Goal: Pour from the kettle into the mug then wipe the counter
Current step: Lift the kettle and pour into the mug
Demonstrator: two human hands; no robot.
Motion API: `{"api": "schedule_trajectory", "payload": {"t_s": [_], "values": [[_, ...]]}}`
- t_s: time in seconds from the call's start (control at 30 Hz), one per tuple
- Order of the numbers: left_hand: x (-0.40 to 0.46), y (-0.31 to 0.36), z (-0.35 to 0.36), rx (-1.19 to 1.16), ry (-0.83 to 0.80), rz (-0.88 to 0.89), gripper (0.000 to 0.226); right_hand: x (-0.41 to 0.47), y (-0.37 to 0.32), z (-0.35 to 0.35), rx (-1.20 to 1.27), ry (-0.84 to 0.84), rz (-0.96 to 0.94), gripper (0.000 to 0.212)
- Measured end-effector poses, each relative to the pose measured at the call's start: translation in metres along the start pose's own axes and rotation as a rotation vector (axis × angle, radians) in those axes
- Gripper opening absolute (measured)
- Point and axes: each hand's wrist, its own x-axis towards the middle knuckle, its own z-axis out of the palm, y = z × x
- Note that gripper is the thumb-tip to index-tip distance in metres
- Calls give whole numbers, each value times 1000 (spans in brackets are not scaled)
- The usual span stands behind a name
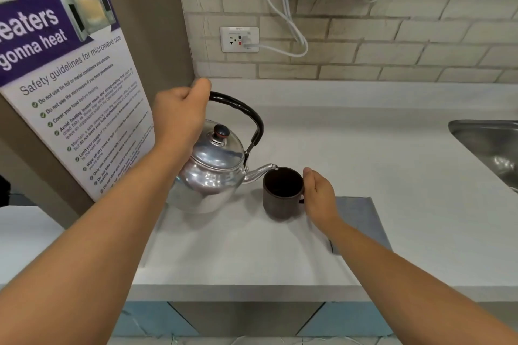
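Pouring stance, head view. My left hand [179, 115] has its fingers [200, 87] curled tight round the black handle; the kettle [210, 173] hangs below them, tilted, spout tip at the rim of the mug [281, 193]. My right hand [318, 194] cups the mug's right side, fingers wrapped behind it, thumb by the rim. The mug stands on the tabletop [364, 154]. A grey cloth [361, 218] lies flat under and beyond my right wrist.

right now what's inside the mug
The mug looks dark inside; whether it holds any liquid cannot be told. The kettle spout tip sits at its rim, held by the left hand. The right hand covers the mug's handle side.
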Motion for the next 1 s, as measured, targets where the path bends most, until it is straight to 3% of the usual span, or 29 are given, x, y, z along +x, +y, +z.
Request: {"api": "schedule_trajectory", "payload": {"t_s": [1.0], "values": [[9,37,-2,356,-107,238,44,6,13,-2,-75,-26,-66,42]]}}
